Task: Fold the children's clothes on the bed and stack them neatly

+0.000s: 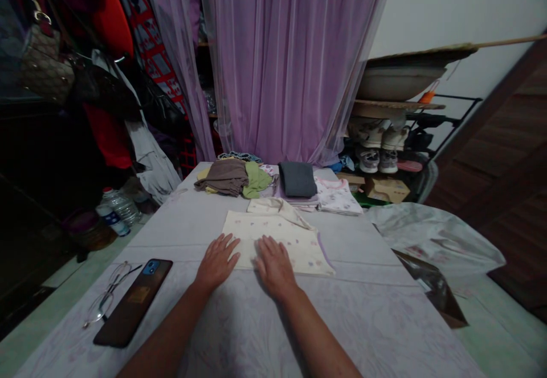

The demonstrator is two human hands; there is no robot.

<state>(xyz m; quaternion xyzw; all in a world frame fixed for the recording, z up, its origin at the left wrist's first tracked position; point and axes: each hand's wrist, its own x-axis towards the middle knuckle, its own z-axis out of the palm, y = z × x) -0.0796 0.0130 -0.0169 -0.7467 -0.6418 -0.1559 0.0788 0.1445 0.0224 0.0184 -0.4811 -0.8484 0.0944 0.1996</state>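
Note:
A cream child's top (252, 227) with small printed motifs and purple edging lies spread on the cloth-covered table (342, 321). Part of it is folded over at the far side. My left hand (217, 261) rests at the garment's left edge, fingers spread and partly on the table cloth. Flat on the near middle of the fabric lies my right hand (276, 267), its fingers stretched forward. Neither hand grips anything.
Behind the top sit crumpled clothes (226, 177), a dark folded garment (297, 178) and folded white clothes (337, 196). A phone (134, 304) and eyeglasses (106, 295) lie at the left. Purple curtains (277, 64) hang behind; a shoe rack (380, 138) stands right.

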